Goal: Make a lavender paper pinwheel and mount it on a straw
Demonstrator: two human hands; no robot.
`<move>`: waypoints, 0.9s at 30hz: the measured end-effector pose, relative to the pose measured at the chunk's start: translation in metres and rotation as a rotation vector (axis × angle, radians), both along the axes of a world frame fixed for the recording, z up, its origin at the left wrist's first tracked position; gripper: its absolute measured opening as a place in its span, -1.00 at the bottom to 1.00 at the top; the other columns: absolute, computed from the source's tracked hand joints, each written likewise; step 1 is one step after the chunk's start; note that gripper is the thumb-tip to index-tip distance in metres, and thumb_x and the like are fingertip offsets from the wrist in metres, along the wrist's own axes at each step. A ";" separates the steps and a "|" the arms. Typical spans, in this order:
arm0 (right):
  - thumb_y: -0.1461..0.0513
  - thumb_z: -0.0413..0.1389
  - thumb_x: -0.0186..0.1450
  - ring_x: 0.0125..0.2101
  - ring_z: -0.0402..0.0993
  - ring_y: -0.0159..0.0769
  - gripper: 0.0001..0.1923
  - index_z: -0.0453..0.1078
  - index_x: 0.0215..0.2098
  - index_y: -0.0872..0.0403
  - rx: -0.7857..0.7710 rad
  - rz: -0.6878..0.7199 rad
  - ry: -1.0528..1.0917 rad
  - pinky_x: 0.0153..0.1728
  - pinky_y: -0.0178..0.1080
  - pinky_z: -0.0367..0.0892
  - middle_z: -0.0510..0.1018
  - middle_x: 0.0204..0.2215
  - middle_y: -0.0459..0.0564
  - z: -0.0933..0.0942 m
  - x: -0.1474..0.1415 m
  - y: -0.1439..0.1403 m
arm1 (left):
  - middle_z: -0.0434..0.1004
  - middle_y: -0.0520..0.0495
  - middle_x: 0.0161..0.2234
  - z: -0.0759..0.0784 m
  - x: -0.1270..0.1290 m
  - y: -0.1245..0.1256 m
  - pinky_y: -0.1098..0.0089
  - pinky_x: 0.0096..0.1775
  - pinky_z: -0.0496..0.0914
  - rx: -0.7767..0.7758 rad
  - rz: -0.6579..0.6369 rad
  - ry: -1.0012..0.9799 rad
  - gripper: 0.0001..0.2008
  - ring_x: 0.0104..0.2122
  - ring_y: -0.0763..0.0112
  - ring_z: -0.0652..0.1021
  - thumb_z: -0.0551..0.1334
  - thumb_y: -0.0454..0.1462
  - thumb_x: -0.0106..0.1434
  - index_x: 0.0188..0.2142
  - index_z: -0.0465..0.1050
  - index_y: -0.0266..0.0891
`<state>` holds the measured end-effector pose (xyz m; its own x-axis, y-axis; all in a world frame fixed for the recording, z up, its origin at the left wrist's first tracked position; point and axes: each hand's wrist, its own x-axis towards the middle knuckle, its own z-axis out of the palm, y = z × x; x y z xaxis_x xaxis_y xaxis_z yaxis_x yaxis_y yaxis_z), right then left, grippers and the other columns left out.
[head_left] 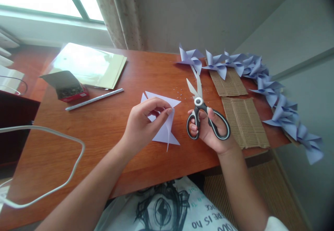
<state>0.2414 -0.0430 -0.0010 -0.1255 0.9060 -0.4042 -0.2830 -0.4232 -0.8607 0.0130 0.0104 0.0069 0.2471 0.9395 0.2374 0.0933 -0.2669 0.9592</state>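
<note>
Head view: left hand (142, 125) pinches the pale lilac folded paper square (164, 126) on the reddish wooden table (104, 126). Right hand (208, 130) grips the black-handled steel scissors (202, 114), fingers through the loops, blades parted. Advise keeping the paper taut and cutting along the crease.

Scissors (207, 118): black handles with grey trim, silver blades. Cut paper (164, 119): pale lilac, plain. Pinwheels (261, 74): same lilac. Cardboard pieces (245, 121): brown, ribbed. Desk (104, 126): reddish-brown woodgrain. Small box (70, 88): red. Pen (94, 99): silver-grey. Cable (52, 161): white
</note>
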 end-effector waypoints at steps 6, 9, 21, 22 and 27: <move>-0.18 0.13 0.31 -0.45 0.41 -0.32 -0.50 0.53 -0.11 0.04 -0.064 -0.095 0.050 -0.50 -0.29 0.39 0.53 -0.38 -0.01 -0.005 -0.003 0.000 | 0.59 -0.07 -0.36 -0.002 0.000 0.001 0.41 -0.32 0.47 -0.035 0.024 -0.024 -0.88 -0.38 0.39 0.56 0.36 -0.22 0.28 -0.34 0.53 -0.22; -0.18 0.13 0.32 -0.48 0.40 -0.37 -0.49 0.52 -0.11 0.05 -0.052 -0.141 0.048 -0.54 -0.34 0.36 0.53 -0.37 -0.02 -0.008 -0.006 -0.002 | 0.58 -0.07 -0.36 -0.003 0.000 0.002 0.41 -0.33 0.47 -0.037 0.033 -0.029 -0.87 -0.38 0.40 0.55 0.36 -0.21 0.27 -0.34 0.53 -0.22; 0.05 0.39 0.15 -0.51 0.38 -0.42 -0.57 0.47 -0.08 -0.01 0.222 -0.394 -0.237 -0.54 -0.34 0.31 0.43 -0.45 -0.18 -0.014 -0.041 0.008 | 0.61 -0.08 -0.36 -0.008 0.001 0.003 0.40 -0.31 0.50 -0.054 0.065 -0.064 -0.84 -0.40 0.41 0.57 0.37 -0.19 0.27 -0.29 0.55 -0.25; 0.05 0.39 0.14 -0.50 0.39 -0.42 -0.56 0.47 -0.07 -0.01 0.225 -0.386 -0.238 -0.53 -0.33 0.32 0.43 -0.43 -0.18 -0.013 -0.044 0.009 | 0.62 -0.09 -0.35 -0.008 0.001 0.003 0.40 -0.30 0.51 -0.058 0.064 -0.062 -0.84 -0.40 0.40 0.57 0.37 -0.18 0.27 -0.29 0.55 -0.25; 0.00 0.38 0.14 -0.47 0.38 -0.43 -0.57 0.46 -0.11 -0.01 0.239 -0.345 -0.240 -0.46 -0.31 0.38 0.44 -0.37 -0.15 -0.006 -0.056 0.009 | 0.63 -0.08 -0.37 -0.009 0.000 0.003 0.41 -0.31 0.51 -0.028 0.083 -0.030 -0.85 -0.41 0.41 0.58 0.37 -0.19 0.27 -0.30 0.54 -0.24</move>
